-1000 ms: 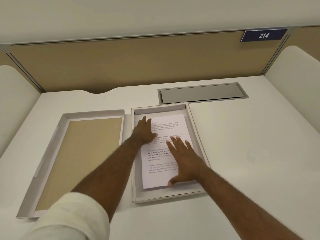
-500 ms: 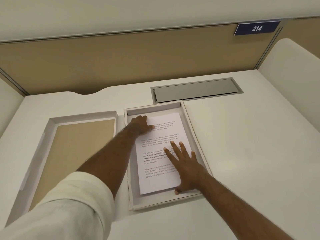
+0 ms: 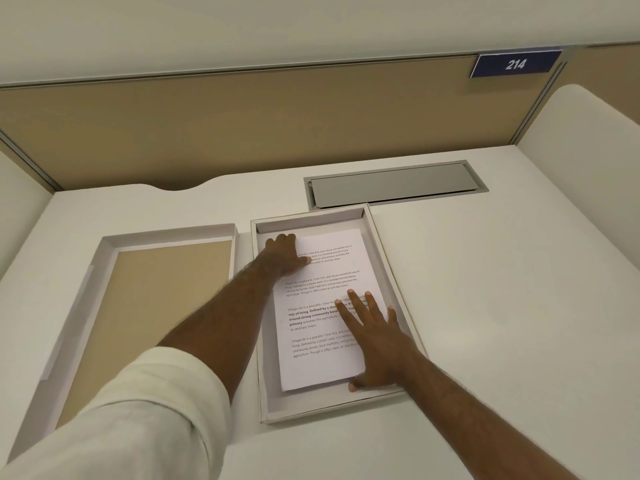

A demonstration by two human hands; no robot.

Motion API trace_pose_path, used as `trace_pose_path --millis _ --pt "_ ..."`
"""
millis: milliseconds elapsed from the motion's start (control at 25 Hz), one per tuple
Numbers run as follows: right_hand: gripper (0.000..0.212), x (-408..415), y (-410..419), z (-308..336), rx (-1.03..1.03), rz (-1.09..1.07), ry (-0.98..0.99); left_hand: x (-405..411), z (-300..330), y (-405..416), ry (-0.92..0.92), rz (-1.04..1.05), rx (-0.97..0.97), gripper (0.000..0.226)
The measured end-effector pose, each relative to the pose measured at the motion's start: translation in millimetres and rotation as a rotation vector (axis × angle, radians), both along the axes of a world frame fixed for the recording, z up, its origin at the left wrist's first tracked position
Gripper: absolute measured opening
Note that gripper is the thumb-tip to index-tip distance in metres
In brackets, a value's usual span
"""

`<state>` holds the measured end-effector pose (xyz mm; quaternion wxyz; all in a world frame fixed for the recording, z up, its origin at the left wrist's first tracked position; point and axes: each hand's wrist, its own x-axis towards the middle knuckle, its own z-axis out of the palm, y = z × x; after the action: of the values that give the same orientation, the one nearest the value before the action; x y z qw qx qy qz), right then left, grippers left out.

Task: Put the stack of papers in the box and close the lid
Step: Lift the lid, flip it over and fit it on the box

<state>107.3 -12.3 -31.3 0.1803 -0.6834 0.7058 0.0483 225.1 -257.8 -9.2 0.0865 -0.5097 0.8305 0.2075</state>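
Observation:
A shallow white box (image 3: 388,258) lies open in the middle of the desk. The stack of printed papers (image 3: 322,327) rests flat inside it, slightly askew. My left hand (image 3: 282,252) presses on the papers' far left corner, fingers partly curled. My right hand (image 3: 372,336) lies flat with spread fingers on the papers' near right part, thumb at the bottom edge. The lid (image 3: 104,306) lies upside down to the left of the box, showing its tan inside.
A grey cable hatch (image 3: 394,183) is set into the white desk (image 3: 502,323) just behind the box. A tan partition (image 3: 242,123) with a blue sign "214" (image 3: 515,64) closes the back. White side panels stand left and right.
My left hand slid farther up to the papers' far left corner. My right hand stayed flat on the near right part. The papers shifted a little within the box.

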Motion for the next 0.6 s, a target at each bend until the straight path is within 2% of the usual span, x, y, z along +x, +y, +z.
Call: trace_pose_path --millis 200,320,400,480,600 --pt "0.131 4.3 -0.5 11.5 -0.091 0.072 -0.049 13.0 8.9 8.3 0.172 -0.02 -0.082 0.088" --pt "0.116 20.5 -12.6 29.8 -0.185 0.041 -0.209 35.0 28.2 14.0 0.372 -0.037 -0.187 0.076" --pt "0.098 38.5 -27.8 40.3 -0.281 -0.027 -0.334 64.4 40.7 17.8 0.478 0.006 -0.279 0.065" --pt "0.079 63.4 -46.0 47.9 -0.362 -0.095 -0.451 108.1 48.7 22.9 0.517 0.089 -0.343 0.057" --pt "0.065 102.1 -69.9 54.1 -0.378 -0.178 -0.593 181.4 50.0 32.4 0.481 0.226 -0.405 0.053"
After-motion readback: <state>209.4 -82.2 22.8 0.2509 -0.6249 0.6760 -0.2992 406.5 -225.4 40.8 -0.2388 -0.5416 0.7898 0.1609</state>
